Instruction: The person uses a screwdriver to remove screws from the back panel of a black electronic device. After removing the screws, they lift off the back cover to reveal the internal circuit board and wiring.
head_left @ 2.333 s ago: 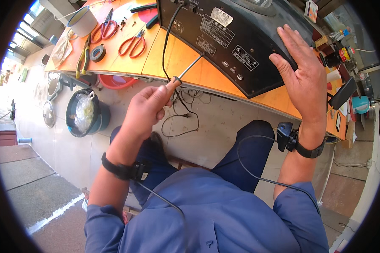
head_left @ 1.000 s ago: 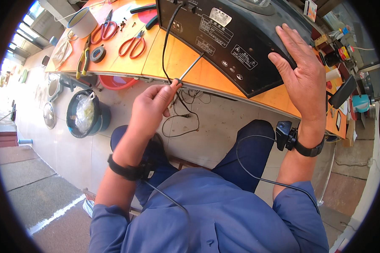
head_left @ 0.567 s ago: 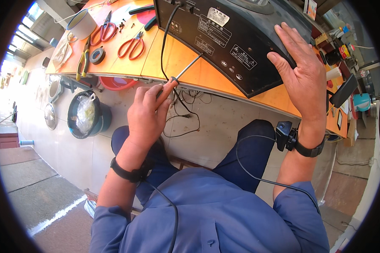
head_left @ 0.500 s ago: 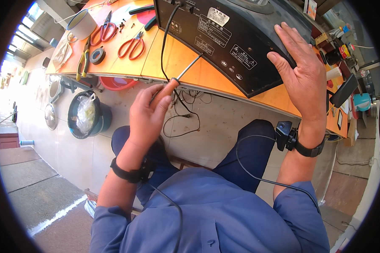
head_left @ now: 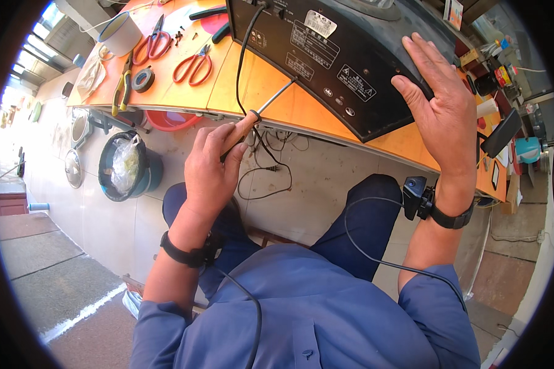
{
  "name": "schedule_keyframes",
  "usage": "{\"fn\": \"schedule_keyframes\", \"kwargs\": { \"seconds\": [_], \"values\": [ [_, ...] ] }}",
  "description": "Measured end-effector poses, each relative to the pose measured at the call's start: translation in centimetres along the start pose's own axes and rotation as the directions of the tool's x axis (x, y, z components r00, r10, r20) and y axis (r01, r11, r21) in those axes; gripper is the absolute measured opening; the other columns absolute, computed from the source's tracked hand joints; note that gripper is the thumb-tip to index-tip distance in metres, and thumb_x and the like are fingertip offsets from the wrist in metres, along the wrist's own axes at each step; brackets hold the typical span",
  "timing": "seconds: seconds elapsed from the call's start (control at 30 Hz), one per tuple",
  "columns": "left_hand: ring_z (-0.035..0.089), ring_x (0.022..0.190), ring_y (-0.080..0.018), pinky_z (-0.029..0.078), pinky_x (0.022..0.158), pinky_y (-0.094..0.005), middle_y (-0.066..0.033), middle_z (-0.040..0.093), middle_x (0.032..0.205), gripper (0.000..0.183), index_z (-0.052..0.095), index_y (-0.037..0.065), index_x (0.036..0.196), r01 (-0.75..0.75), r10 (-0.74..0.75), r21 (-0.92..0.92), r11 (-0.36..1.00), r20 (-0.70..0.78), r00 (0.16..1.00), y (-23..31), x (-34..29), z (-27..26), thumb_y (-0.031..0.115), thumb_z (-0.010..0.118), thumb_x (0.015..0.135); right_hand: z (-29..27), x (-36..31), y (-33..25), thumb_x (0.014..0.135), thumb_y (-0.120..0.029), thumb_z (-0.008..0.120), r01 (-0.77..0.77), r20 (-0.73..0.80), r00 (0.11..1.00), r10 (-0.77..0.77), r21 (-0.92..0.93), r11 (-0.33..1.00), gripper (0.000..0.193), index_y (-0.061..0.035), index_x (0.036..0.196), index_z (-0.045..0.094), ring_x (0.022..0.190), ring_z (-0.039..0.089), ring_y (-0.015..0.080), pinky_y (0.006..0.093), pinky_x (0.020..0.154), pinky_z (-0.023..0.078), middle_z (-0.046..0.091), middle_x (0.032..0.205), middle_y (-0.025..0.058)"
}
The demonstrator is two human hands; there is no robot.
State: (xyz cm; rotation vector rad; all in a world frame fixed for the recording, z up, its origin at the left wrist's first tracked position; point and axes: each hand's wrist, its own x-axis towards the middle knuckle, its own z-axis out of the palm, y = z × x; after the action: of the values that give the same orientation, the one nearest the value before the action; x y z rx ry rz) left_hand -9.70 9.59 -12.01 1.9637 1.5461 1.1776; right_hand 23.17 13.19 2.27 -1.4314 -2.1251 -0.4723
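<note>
The screwdriver (head_left: 251, 119) is pinched by the handle between the thumb and curled fingers of the left hand (head_left: 210, 165), and its long axis is set aslant, away from the body and toward the right. Along that line the dark panel (head_left: 317, 58) of the case (head_left: 406, 46) is met by the tip, close to the panel's lower edge; whether a screw head is engaged there cannot be told. The case lies ahead and to the right of the left hand, on the orange table (head_left: 228, 89), with the labelled panel turned toward the person. The tip is reached from the left hand's side, while the far right end of the case is covered by the right hand (head_left: 438, 107), laid flat with the fingers extended and the thumb held apart; nothing is gripped by it. The black cord (head_left: 240, 71) is crossed by the screwdriver near the handle's front end, though contact cannot be made out. Farther left, red-handled cutters (head_left: 192, 65) and tape (head_left: 143, 79) are seen.
</note>
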Motion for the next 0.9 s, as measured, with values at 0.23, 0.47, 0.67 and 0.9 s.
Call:
{"fn": "schedule_keyframes", "kwargs": {
  "seconds": [0.23,0.47,0.67,0.9],
  "values": [
    [0.063,0.079,-0.0139,0.054,0.07,-0.0245,-0.0069,0.068,0.101,0.029,0.059,-0.004,0.123,0.606,-0.511,-0.589,0.535,0.345,0.787,0.3,0.7,-0.2,0.019,0.06,0.105,0.1,0.1,-0.1,0.089,-0.039,0.077,0.011,-0.021,1.0,-0.011,-0.003,1.0,0.05,-0.0145,0.132,0.069,0.127,0.061,0.0353,0.0471,0.107,0.048,0.067,0.135,0.0122],
    [0.063,0.073,-0.0142,0.051,0.063,-0.0244,-0.0104,0.068,0.1,0.027,0.059,-0.001,0.117,-0.051,0.058,0.067,0.996,-0.107,0.993,-0.3,-0.7,0.7,0.023,0.054,0.108,0.0,0.1,0.0,0.089,-0.038,0.077,0.016,-0.025,1.0,-0.015,0.002,1.0,0.05,-0.0136,0.131,0.069,0.127,0.062,0.0354,0.0465,0.106,0.049,0.068,0.134,0.0129],
    [0.058,0.055,-0.0093,0.039,0.043,-0.019,-0.0113,0.071,0.096,0.031,0.059,0.003,0.123,0.633,-0.557,-0.667,0.393,0.375,0.741,0.0,0.2,-0.1,0.03,0.049,0.11,0.0,0.2,0.0,0.089,-0.039,0.076,0.026,-0.032,0.999,-0.026,0.001,1.0,0.05,-0.0133,0.131,0.069,0.126,0.062,0.0354,0.0455,0.105,0.049,0.068,0.134,0.013],
    [0.062,0.083,-0.0078,0.048,0.06,-0.019,-0.0095,0.065,0.104,0.031,0.056,-0.001,0.123,0.243,-0.259,-0.331,0.912,-0.006,0.966,-0.6,-0.7,0.6,0.011,0.069,0.098,0.1,0.1,0.1,0.089,-0.039,0.076,0.03,-0.033,0.999,-0.03,0.015,0.999,0.05,-0.013,0.131,0.069,0.126,0.062,0.0353,0.0444,0.105,0.049,0.068,0.134,0.0132]
  ]
}}
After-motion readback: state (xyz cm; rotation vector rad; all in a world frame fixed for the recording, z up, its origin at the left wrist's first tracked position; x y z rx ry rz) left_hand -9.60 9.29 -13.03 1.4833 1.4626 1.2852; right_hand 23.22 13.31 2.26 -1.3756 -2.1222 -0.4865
